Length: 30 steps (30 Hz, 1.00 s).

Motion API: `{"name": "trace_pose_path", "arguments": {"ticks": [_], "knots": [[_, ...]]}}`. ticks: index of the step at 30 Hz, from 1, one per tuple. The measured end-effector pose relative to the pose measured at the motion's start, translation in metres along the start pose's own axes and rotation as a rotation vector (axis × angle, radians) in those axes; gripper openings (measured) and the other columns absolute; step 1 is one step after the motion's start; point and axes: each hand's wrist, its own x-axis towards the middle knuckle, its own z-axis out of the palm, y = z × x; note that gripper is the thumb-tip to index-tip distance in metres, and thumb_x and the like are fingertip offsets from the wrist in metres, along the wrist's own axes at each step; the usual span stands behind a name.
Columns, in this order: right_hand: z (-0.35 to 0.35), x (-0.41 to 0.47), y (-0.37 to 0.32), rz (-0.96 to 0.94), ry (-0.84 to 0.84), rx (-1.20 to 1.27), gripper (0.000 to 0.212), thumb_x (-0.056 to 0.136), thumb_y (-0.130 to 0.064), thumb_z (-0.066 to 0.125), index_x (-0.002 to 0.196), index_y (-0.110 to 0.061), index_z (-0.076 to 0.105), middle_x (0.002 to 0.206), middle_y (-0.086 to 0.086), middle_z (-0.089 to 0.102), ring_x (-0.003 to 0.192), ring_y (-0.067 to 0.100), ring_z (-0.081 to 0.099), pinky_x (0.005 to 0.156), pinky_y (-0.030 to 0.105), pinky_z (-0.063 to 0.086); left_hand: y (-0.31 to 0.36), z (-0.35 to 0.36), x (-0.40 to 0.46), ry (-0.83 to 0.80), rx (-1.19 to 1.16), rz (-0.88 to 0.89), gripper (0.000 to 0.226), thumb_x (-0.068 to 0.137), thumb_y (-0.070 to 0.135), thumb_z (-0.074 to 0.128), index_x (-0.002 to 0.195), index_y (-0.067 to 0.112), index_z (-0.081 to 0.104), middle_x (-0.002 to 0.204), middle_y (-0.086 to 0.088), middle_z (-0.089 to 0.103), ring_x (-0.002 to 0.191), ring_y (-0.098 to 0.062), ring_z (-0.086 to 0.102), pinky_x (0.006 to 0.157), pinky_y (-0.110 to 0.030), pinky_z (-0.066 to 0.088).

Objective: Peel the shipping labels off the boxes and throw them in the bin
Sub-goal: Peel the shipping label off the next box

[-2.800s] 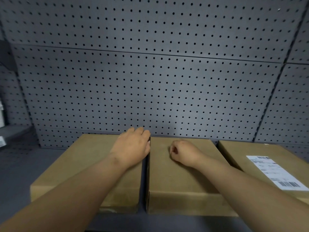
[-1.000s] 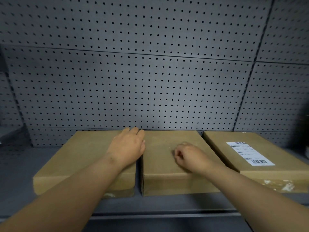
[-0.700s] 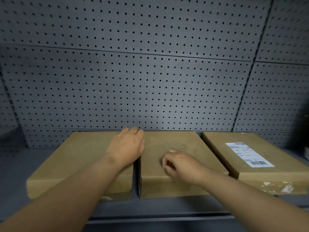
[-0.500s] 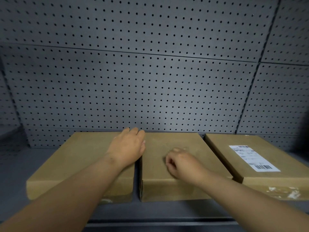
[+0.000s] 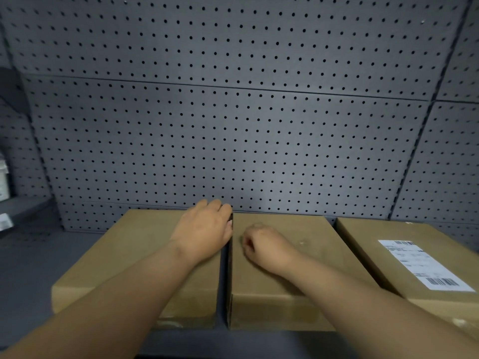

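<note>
Standing right by the shelf (image 5: 39, 260): three flat cardboard boxes sit side by side against the grey pegboard (image 5: 233, 138). Left hand (image 5: 204, 229) lies flat, fingers spread loosely, on the left box (image 5: 124, 260) at its right edge. Right hand (image 5: 267, 246) is curled on the middle box (image 5: 305, 255), fingers pinched together; can't tell what they grip, if anything. Only the right box (image 5: 375, 244) shows a white shipping label (image 5: 425, 265), stuck on top

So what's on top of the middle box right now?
Only the right hand, curled, rests on the middle box. No label shows on its bare cardboard, though the hand and forearm cover part of the top, so that patch is hidden.
</note>
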Motion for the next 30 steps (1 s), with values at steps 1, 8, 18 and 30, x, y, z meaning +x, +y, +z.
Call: {"name": "trace_pose_path", "arguments": {"ticks": [1, 8, 18, 30], "knots": [[0.0, -0.001, -0.006, -0.063, -0.033, 0.019, 0.017, 0.089, -0.012, 0.049, 0.093, -0.005, 0.063, 0.102, 0.013, 0.061, 0.093, 0.028, 0.058, 0.085, 0.035, 0.047, -0.001, 0.001, 0.0, -0.005, 0.003, 0.001, 0.024, 0.096, 0.03, 0.035, 0.106, 0.015, 0.05, 0.106, -0.005, 0.057, 0.097, -0.023, 0.051, 0.086, -0.039, 0.049], [-0.002, 0.02, 0.021, 0.169, 0.006, 0.022, 0.024, 0.09, -0.015, 0.044, 0.091, -0.002, 0.064, 0.101, 0.018, 0.065, 0.097, 0.032, 0.06, 0.083, 0.034, 0.048, -0.006, 0.0, 0.001, -0.019, 0.005, -0.019, 0.023, 0.097, 0.031, 0.033, 0.102, 0.014, 0.048, 0.103, -0.005, 0.056, 0.095, -0.023, 0.05, 0.084, -0.037, 0.047], [-0.001, 0.009, 0.014, 0.18, 0.072, -0.015, 0.024, 0.092, -0.014, 0.044, 0.098, -0.001, 0.063, 0.109, 0.017, 0.062, 0.102, 0.031, 0.058, 0.087, 0.032, 0.044, -0.009, -0.002, -0.009, -0.022, -0.019, 0.006, 0.025, 0.097, 0.031, 0.033, 0.107, 0.014, 0.049, 0.108, -0.005, 0.056, 0.1, -0.022, 0.049, 0.087, -0.036, 0.048], [-0.026, -0.057, 0.018, 0.199, 0.052, -0.098, 0.02, 0.091, -0.018, 0.046, 0.097, -0.009, 0.063, 0.105, 0.009, 0.061, 0.099, 0.025, 0.058, 0.086, 0.03, 0.043, -0.006, -0.019, -0.034, 0.023, -0.063, 0.072, 0.025, 0.098, 0.029, 0.033, 0.109, 0.014, 0.049, 0.113, -0.004, 0.055, 0.102, -0.02, 0.049, 0.084, -0.032, 0.044]]}}
